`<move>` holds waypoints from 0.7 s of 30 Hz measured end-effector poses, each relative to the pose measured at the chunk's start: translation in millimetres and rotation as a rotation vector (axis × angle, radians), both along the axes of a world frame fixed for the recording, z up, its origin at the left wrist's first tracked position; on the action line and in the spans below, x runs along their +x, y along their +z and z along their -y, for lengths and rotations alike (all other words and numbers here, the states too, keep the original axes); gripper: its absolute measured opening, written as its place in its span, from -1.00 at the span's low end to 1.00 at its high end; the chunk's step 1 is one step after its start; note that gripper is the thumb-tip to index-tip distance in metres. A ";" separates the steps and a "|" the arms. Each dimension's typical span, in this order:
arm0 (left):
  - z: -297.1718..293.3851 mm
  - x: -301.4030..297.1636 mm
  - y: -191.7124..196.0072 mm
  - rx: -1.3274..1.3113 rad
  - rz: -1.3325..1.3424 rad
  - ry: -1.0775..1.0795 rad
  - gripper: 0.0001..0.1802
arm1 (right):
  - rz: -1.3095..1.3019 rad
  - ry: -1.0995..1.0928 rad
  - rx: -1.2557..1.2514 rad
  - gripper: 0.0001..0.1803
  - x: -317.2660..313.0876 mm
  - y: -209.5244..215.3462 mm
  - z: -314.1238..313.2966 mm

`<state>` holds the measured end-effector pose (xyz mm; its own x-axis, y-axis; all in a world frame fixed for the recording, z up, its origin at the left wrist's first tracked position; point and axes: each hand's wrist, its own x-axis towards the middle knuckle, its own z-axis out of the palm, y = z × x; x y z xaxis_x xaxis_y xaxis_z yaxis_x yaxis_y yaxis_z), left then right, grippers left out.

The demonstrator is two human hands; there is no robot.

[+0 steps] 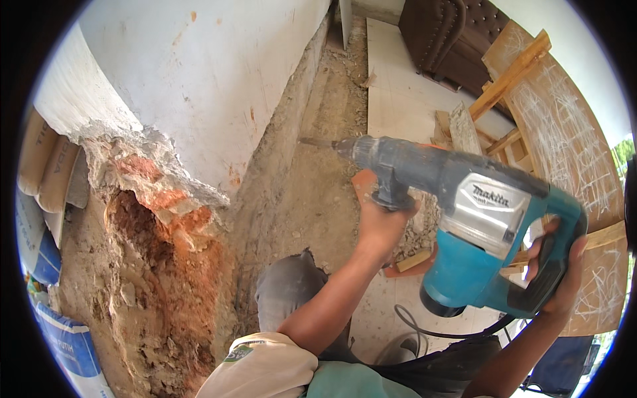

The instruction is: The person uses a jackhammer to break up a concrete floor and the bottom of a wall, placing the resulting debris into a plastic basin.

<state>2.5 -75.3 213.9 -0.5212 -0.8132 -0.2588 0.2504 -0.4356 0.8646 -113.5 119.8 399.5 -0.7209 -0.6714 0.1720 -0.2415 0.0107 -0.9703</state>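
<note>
I hold a teal and black rotary hammer drill [458, 272] across my body, its chisel bit [318, 142] pointing left toward the base of the white wall [199, 73]. The bit's tip seems to be near the wall's rough lower edge; whether it touches, I cannot tell. My left hand [385, 229] is closed around the side handle close to the front. At the back, my right hand [564, 282] grips the rear handle, its fingers partly hidden by it. Left of my knee, the wall's end is broken open, with orange brick [189, 225] and crumbled mortar exposed.
A dirt strip with rubble [325, 99] runs along the wall beside pale floor tiles [391, 86]. Brown sacks [50, 166] and a blue-and-white bag [70, 345] lie at left. At right are a scribbled wooden board [557, 126], a brown sofa [441, 40] and the drill's cable [424, 330].
</note>
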 end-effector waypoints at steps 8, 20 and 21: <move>43.3 22.7 15.3 0.138 -0.134 0.101 -0.84 | -0.165 0.096 0.133 -0.34 33.2 46.7 89.6; 64.7 30.3 -0.7 0.199 -0.105 0.090 -0.78 | -0.203 -0.016 0.233 -0.37 69.6 38.7 113.6; 61.4 31.4 -2.8 0.190 -0.113 0.094 -0.77 | -0.168 -0.021 0.221 -0.38 64.7 37.8 111.9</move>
<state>33.9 -136.8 211.1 -0.4798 -0.8020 -0.3557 0.3881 -0.5576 0.7338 -48.8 7.9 437.3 -0.7090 -0.6908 0.1417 -0.3964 0.2243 -0.8903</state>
